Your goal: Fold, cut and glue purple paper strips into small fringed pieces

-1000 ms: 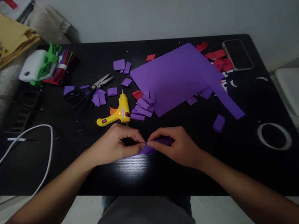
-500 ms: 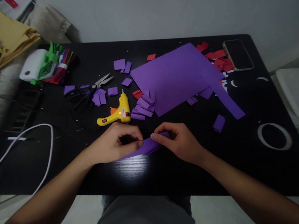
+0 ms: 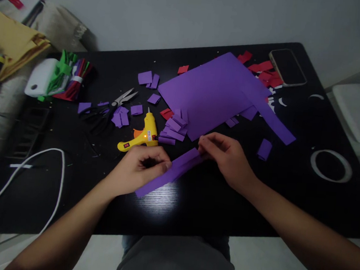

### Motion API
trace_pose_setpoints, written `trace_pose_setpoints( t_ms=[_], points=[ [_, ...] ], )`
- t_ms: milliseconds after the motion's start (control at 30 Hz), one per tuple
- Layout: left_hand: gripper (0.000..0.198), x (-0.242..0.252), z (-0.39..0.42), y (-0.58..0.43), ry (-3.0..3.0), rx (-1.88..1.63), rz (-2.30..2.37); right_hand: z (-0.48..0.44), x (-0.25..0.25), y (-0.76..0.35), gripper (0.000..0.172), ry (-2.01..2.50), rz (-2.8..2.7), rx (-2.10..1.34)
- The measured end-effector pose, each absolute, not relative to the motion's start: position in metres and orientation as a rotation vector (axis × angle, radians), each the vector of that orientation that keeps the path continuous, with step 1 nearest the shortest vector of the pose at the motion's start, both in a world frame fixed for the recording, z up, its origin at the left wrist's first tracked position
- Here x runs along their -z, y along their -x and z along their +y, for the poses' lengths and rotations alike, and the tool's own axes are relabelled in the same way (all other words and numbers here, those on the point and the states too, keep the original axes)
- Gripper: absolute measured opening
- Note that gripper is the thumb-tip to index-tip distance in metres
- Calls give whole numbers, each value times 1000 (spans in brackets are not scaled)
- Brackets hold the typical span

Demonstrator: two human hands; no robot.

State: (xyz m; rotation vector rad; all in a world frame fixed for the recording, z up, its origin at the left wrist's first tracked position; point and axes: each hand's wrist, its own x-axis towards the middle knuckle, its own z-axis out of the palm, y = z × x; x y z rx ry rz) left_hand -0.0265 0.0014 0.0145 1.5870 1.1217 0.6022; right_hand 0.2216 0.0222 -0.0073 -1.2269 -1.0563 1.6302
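Note:
A purple paper strip (image 3: 180, 166) slants over the front part of the black table, between my hands. My left hand (image 3: 142, 167) pinches it between thumb and fingers near its lower left part. Closed on the strip's upper right end is my right hand (image 3: 225, 155), with the fingertips partly covering the paper. A yellow glue gun (image 3: 142, 136) with a lit orange light lies just beyond my left hand. Beyond the strip are a pile of small folded purple pieces (image 3: 175, 127) and a large purple sheet (image 3: 211, 95) with another purple strip (image 3: 277, 124) across its right side.
Black-handled scissors (image 3: 118, 102) lie among purple pieces at the left. Bundled green and red strips (image 3: 67, 77) are at the back left, a white cable (image 3: 61, 179) at the front left. A phone (image 3: 287, 66), red scraps (image 3: 269, 75) and a tape ring (image 3: 331, 165) occupy the right.
My right hand has moved slightly up and right, and more of the purple strip shows between my hands. My left hand has barely moved.

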Motion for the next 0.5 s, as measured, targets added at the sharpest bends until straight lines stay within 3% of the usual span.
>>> trace_pose_setpoints(
  t_ms=[133,300,500],
  points=[
    [16,-12,0,20,-1522,-810,1213,16,12,-218,36,1070,-889,-1738],
    [22,-8,-5,10,-1391,-968,1300,5,11,-210,39,988,-1084,-2030],
    [22,-6,-10,2,-1254,-933,1185,5,12,-209,31,1037,-1050,-1952]
  ],
)
